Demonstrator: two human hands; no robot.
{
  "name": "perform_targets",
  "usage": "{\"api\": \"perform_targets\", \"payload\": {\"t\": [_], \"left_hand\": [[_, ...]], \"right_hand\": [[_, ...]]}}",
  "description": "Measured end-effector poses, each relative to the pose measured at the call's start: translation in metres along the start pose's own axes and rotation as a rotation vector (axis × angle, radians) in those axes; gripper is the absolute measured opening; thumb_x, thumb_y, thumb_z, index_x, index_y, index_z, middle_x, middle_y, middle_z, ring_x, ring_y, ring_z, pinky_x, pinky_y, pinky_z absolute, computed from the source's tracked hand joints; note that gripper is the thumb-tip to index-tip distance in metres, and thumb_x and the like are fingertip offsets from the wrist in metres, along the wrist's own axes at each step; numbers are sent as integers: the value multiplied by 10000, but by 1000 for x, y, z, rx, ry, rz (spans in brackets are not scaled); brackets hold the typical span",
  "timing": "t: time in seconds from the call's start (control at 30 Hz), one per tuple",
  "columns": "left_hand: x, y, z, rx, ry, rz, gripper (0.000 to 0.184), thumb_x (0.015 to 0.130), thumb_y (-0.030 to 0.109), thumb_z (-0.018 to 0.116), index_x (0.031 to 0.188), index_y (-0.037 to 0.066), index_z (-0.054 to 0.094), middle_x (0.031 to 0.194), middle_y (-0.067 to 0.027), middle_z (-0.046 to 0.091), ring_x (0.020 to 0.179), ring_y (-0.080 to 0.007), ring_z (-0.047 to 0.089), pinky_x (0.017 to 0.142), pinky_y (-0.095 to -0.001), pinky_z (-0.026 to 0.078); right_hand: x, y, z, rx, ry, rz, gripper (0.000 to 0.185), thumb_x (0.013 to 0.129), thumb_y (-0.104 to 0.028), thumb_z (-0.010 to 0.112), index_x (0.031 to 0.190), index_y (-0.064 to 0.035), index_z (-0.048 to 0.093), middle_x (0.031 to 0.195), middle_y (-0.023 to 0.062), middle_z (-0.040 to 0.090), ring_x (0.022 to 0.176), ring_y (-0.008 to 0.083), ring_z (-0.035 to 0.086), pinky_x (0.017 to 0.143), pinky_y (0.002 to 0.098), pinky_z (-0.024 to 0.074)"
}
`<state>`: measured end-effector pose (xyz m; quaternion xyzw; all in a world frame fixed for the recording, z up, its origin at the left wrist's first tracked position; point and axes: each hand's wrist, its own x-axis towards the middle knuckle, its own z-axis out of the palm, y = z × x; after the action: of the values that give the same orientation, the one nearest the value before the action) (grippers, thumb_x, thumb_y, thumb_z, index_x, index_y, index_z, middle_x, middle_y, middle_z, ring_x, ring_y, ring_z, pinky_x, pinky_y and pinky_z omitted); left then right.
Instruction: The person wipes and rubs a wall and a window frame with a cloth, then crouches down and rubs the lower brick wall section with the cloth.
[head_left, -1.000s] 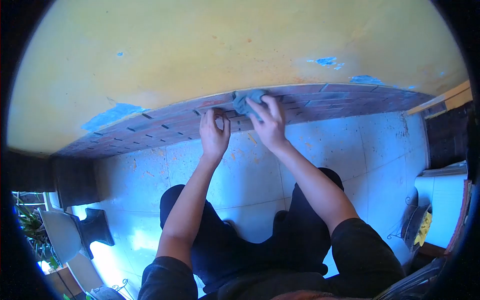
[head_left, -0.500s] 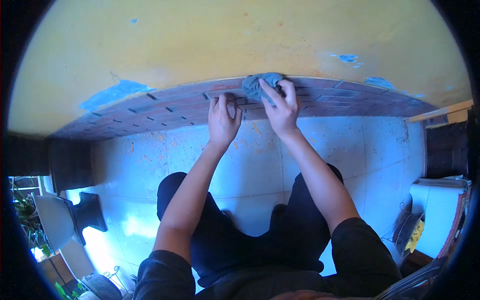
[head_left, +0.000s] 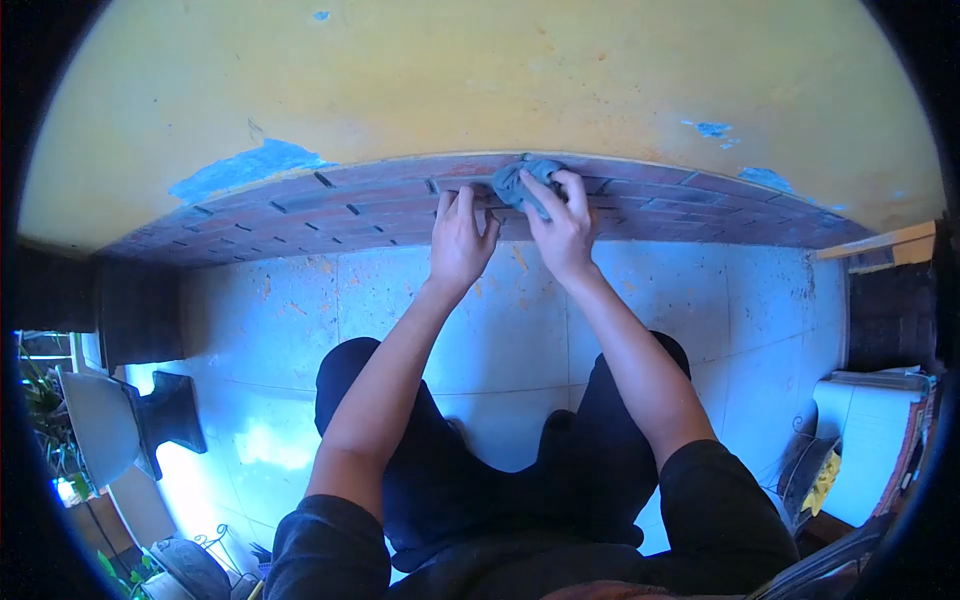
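Note:
A crumpled grey-blue cloth (head_left: 512, 190) is pressed against the reddish brick-patterned band (head_left: 660, 205) low on the wall. My right hand (head_left: 564, 236) holds it, with fingers bent over its right side. Just to the left, my left hand (head_left: 460, 248) rests its fingertips on the same band. Its thumb stands apart from the fingers, and I see nothing in it. Dark joint lines run between the bricks.
Above the band is a yellow wall (head_left: 420, 90) with peeled blue patches (head_left: 250, 168). Pale floor tiles (head_left: 500, 345) carry scattered debris. A dark pedestal with a pale top (head_left: 100, 425) stands at left, a dark wooden piece (head_left: 890, 320) at right.
The cloth and my right hand have shifted slightly along the band. My left hand has moved a little right, closer to the cloth, and its fingers have straightened somewhat. The view has tilted slightly.

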<state>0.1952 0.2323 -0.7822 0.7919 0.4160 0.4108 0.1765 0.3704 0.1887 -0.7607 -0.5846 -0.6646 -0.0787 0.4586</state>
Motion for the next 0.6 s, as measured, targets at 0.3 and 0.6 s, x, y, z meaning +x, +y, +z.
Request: {"api": "perform_targets", "payload": {"t": [0.3,0.6], "left_hand": [[-1,6,-2,4,-29,-55,346,864,67,730,1136,-12,531,1093,-179,695,1060,-407,577,958,-496,491],[1,5,-1,7,6,-34,337,857,56,736,1119,3,531,1060,-162,705,1031,-394,593,938,-491,497]], "right_hand": [[-1,6,-2,-37,36,-41,528,731,31,852,1215,-174,797,1077,111,625,897,284,678,770,379,568],[3,10,-5,-57,105,-49,518,693,-52,884,1183,-180,774,1070,82,651,908,314,700,757,434,570]]}}
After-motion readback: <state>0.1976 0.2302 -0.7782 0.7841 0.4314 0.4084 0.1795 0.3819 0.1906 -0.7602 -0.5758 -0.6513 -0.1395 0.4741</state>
